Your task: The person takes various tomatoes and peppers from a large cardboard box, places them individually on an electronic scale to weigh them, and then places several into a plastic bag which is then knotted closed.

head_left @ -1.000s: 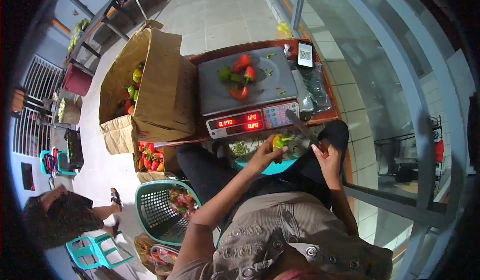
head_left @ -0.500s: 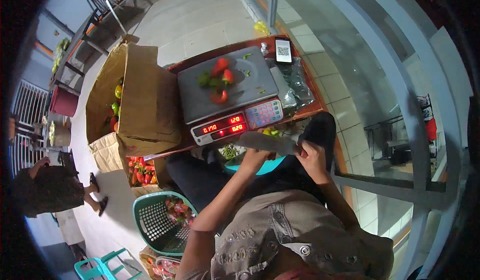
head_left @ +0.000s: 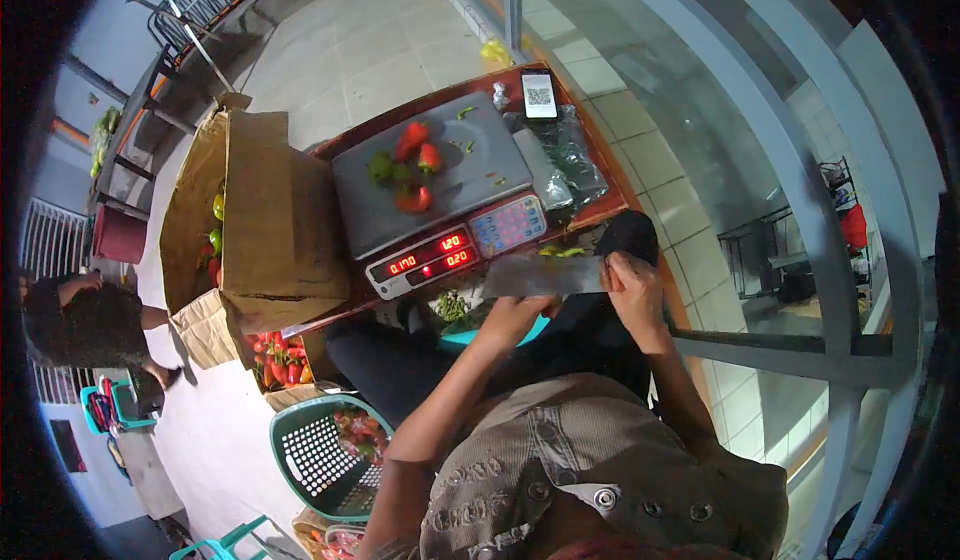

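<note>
Over my lap I hold a translucent plastic bag (head_left: 540, 276), lying flat and narrow. My right hand (head_left: 630, 285) pinches its right end. My left hand (head_left: 520, 318) is closed at its lower edge, fingers partly hidden. Beyond the bag is a digital scale (head_left: 475, 200) with a lit red display. Several red and green peppers (head_left: 411, 142) lie on its grey pan, with small green scraps beside them. Beneath my hands, a turquoise basin (head_left: 470, 338) is partly covered by my forearm.
A phone (head_left: 538, 94) and clear plastic bags (head_left: 568, 160) lie right of the scale. An open cardboard box (head_left: 285, 215) of peppers stands left. A green basket (head_left: 300, 460) and a box of red peppers (head_left: 279, 360) sit lower left. Metal rails (head_left: 780, 355) stand right. A person (head_left: 90, 325) is far left.
The bag has turned from a blurred, tilted strip to a flatter, stretched rectangle, and my right hand has shifted slightly. The whole view has moved a little. The person at far left has changed position.
</note>
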`<move>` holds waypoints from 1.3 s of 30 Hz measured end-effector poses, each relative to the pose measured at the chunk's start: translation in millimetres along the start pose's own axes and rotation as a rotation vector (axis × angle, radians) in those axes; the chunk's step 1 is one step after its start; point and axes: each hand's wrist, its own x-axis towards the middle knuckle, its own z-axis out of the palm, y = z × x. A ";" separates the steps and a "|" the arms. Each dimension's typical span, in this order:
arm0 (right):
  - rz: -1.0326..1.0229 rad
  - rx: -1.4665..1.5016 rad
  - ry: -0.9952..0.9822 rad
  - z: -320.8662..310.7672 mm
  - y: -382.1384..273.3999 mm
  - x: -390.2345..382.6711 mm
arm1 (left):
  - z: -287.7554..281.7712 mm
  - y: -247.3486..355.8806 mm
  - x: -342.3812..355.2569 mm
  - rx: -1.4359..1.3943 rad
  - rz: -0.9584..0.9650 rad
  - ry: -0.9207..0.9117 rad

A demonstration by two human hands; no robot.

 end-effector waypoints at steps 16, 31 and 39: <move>0.392 0.119 0.004 1.3 69.7 -11.2 | -125.8 -21.2 -48.0 -0.191 0.268 0.399; 0.363 0.164 0.023 11.4 63.2 -7.4 | -238.2 -119.9 0.6 0.803 -0.099 1.408; 0.397 0.130 -0.033 11.4 68.0 -7.6 | -244.7 -113.0 -7.5 0.723 0.366 1.267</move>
